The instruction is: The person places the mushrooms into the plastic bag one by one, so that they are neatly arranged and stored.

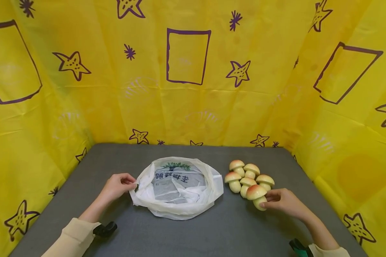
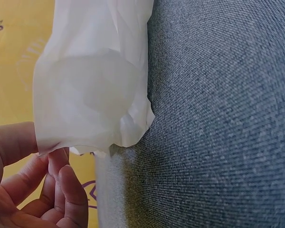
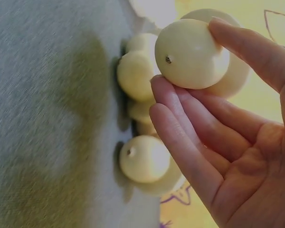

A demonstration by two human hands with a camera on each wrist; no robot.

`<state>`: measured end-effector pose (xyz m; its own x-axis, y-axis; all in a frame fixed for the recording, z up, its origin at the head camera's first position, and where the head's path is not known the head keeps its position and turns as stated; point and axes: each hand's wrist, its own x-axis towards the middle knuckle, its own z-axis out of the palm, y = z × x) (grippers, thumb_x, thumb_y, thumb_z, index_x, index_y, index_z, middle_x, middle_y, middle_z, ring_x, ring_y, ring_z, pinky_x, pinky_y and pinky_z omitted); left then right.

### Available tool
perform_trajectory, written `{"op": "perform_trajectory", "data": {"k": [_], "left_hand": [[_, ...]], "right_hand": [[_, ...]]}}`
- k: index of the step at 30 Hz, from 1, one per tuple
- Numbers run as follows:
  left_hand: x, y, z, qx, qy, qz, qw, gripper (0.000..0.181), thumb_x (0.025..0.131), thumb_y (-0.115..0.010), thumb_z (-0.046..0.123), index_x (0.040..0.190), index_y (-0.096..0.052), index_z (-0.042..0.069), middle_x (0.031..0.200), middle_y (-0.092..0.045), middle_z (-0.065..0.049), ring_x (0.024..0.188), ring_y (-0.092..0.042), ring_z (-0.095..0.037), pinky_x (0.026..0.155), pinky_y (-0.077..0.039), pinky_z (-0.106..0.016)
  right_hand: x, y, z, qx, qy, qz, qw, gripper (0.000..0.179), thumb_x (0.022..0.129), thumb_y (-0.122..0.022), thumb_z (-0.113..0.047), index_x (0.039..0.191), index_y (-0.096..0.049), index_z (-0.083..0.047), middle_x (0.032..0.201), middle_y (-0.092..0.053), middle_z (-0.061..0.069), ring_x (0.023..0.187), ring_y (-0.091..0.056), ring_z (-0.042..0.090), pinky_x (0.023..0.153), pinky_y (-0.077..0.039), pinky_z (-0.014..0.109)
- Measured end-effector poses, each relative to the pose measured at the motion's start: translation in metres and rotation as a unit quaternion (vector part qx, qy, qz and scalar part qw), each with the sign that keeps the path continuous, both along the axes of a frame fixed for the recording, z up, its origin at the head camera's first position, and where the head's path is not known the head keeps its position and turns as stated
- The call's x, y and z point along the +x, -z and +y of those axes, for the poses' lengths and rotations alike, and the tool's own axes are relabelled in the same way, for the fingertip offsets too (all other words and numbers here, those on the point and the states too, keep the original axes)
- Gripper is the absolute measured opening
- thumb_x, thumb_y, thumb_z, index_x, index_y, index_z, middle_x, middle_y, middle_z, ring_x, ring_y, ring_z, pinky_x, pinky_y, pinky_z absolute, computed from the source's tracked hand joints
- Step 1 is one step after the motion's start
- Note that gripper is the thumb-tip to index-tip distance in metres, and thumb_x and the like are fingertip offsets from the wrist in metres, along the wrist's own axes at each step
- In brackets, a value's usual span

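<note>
A white plastic bag (image 1: 213, 203) lies on the dark table with its mouth spread wide and faint print showing inside. At its left edge my left hand (image 1: 117, 187) pinches the rim between thumb and fingers; the left wrist view shows the same bag (image 2: 90, 85) close up. To the right, my right hand (image 1: 284, 203) holds a toy mushroom (image 1: 256, 192) with a reddish cap by its pale stem. The right wrist view shows that stem's round underside (image 3: 192, 54) between thumb and fingertips. Several similar mushrooms (image 1: 234, 182) stand clustered just behind the held one.
The grey cloth-covered table (image 1: 193, 239) is enclosed by yellow curtains (image 1: 193, 107) with purple stars and frames, at the back and on both sides. Dark bands (image 1: 105, 229) sit at the wrists. The mushroom cluster is a short distance right of the bag.
</note>
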<state>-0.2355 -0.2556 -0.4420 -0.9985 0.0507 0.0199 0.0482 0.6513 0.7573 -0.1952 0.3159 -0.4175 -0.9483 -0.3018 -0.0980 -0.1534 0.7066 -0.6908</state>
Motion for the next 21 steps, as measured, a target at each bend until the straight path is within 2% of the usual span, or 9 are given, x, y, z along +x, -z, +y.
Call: {"op": "perform_trajectory", "data": {"k": [6,14,21], "left_hand": [[0.001,0.0,0.001,0.004,0.0,0.004,1.0,0.017,0.082,-0.073,0.016,0.092,-0.068,0.003,0.079,-0.062,-0.006,0.07,-0.052,-0.017,0.059,-0.046,-0.026],[0.003,0.002,0.003,0.012,-0.004,0.008,0.9999,0.016,0.081,-0.073,0.014,0.092,-0.068,0.002,0.078,-0.062,-0.006,0.069,-0.053,-0.017,0.058,-0.046,-0.026],[0.002,0.003,0.004,0.013,-0.006,0.02,0.9997,0.016,0.081,-0.073,0.014,0.091,-0.068,0.002,0.077,-0.063,-0.007,0.068,-0.053,-0.017,0.057,-0.046,-0.025]], "right_hand": [[0.0,-0.008,-0.013,-0.01,-0.005,0.01,0.9999,0.037,0.081,-0.073,-0.032,0.104,-0.068,-0.005,0.096,-0.071,0.005,0.086,-0.066,0.011,0.071,-0.051,0.024],[-0.003,-0.009,-0.03,-0.033,-0.042,0.036,0.9979,0.027,0.08,-0.075,-0.031,0.093,-0.067,-0.009,0.09,-0.069,0.003,0.082,-0.064,0.004,0.07,-0.052,0.023],[-0.007,-0.012,-0.051,-0.034,-0.039,0.055,0.9972,0.025,0.078,-0.076,-0.032,0.086,-0.066,-0.011,0.083,-0.068,-0.001,0.08,-0.063,0.006,0.07,-0.051,0.023]]}}
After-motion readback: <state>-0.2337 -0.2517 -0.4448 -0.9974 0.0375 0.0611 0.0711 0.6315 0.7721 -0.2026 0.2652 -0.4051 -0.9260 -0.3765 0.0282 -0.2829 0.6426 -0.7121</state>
